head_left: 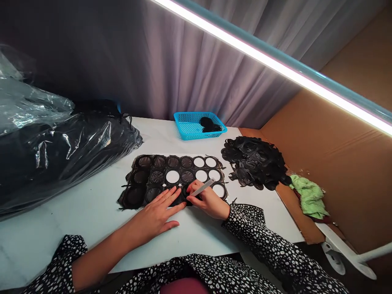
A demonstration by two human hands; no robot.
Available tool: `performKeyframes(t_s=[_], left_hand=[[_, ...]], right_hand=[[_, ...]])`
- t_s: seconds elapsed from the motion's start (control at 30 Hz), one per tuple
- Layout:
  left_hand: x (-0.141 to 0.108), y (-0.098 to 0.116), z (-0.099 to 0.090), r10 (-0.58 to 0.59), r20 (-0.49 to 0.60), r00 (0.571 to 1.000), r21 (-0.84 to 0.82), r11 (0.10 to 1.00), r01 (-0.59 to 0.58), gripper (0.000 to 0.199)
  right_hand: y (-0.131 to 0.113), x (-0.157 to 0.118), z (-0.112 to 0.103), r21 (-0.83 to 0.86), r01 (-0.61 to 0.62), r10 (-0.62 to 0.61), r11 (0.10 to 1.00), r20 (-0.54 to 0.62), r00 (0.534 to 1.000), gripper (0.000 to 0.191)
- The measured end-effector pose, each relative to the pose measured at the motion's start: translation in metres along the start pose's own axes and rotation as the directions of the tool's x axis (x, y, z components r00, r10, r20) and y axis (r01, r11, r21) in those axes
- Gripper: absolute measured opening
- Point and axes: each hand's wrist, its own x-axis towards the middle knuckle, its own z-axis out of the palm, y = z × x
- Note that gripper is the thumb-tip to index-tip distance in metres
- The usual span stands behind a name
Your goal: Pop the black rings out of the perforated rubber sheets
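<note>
Spotted sleeves (254,228) end in an open, flat left hand (156,216) that seems to pin a black sheet of round discs (157,177) to the white table (92,228), while the right hand (206,200) pinches a pale flat tool (202,187) against it, 6 holes showing white.

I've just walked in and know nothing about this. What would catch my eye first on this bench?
Probably the black sheet with round holes in the middle of the white table, where the left hand lies flat and the right hand grips a slim pale tool. Just beyond, to the right, sits a glossy heap of black discs, and a bright blue basket stands at the back.
</note>
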Motion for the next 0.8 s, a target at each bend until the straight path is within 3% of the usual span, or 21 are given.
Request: performKeyframes(t_s=[0.33, 0.47, 0.57, 0.63, 0.73, 0.8], left_hand=[[-0.001, 0.001, -0.001, -0.004, -0.016, 1.000, -0.017, 1.000, 0.004, 0.054], [0.000, 0.001, -0.002, -0.018, -0.017, 1.000, -0.023, 1.000, 0.017, 0.054], [0.000, 0.000, 0.001, -0.023, -0.020, 1.000, -0.034, 0.999, 0.022, 0.055], [0.000, -0.001, 0.002, -0.027, -0.020, 0.999, -0.030, 0.999, 0.026, 0.053], [-0.002, -0.001, 0.003, -0.029, -0.024, 0.999, -0.041, 0.999, 0.028, 0.051], [-0.004, 0.000, 0.002, -0.029, -0.031, 0.999, -0.054, 0.998, 0.027, 0.051]], right_hand=[[0.001, 0.001, 0.001, -0.034, 0.003, -0.003, 0.999, -0.005, 1.000, 0.018], [-0.002, -0.008, 0.012, -0.223, 0.040, -0.049, 0.974, -0.036, 0.998, 0.012], [-0.003, -0.015, 0.026, -0.427, 0.134, -0.155, 0.894, -0.016, 0.988, 0.007], [0.001, -0.014, 0.027, -0.455, 0.152, -0.184, 0.877, -0.026, 0.983, 0.009], [0.012, -0.004, 0.004, -0.331, -0.049, -0.025, 0.942, -0.216, 0.976, 0.015], [0.021, 0.004, -0.026, -0.216, -0.236, 0.150, 0.947, -0.351, 0.924, 0.022]])
